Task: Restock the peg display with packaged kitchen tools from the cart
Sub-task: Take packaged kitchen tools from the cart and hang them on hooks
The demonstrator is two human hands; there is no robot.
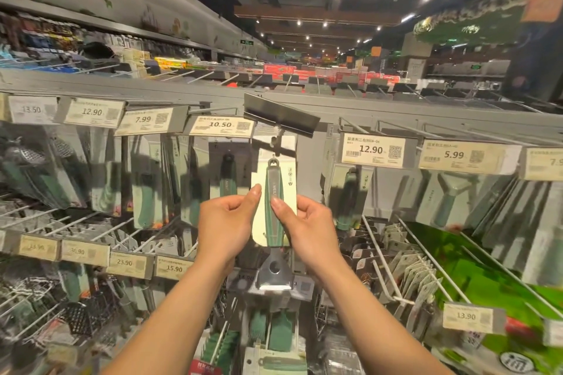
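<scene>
**Figure: hanging a pack on its peg, head view.** The left hand [227,222] pinches the left edge of the packaged tool [273,189]. The right hand [307,228] grips the right edge, with its thumb laid across the green handle. The pack is held upright against the peg display [304,106], and the top of its card sits at the tip of a peg [277,138]. The label holder [280,114] on this peg is tipped upward. Whether the card's hole is already on the peg cannot be told.

**Risks.**
- If the hands let go before the hole is fully on the peg, the pack would likely drop to the lower rows.
- The raised label holder could swing down onto the card or the fingers.
- Pushing the pack in at an angle could knock the neighbouring pack [228,170] on the left or the pack [347,192] on the right.

**Holders and contents.** The cart is not in view. The pegs on either side carry similar green-handled tools under price labels, such as the 10.50 label [221,125]. In the row below, long white pegs [384,259] hold small carded items.
</scene>
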